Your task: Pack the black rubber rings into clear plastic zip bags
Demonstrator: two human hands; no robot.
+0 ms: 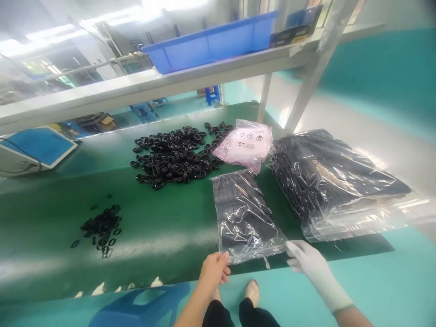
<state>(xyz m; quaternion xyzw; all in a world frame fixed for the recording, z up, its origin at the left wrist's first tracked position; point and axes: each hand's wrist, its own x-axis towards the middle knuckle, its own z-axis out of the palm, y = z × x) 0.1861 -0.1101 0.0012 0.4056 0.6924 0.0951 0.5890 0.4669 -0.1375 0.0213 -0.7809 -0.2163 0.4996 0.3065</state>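
Both bare left hand [215, 269] and gloved right hand [304, 259] pinch the clear bag [242, 213] just beyond; uneven tugging could spill it if unsealed, unclear from here.

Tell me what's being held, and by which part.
The smaller clear bag with dark contents, by the near edge's two corners: left hand on the left corner, white-gloved right hand on the right.

Above my desk [163, 218] I am seeing one blue bin [214, 47], sitting on a shelf [112, 92]; one printed pink bag [247, 141], lying toward the far right corner; small black rings [102, 223], lying nearer the front edge; one blue stool [127, 313], showing past it.
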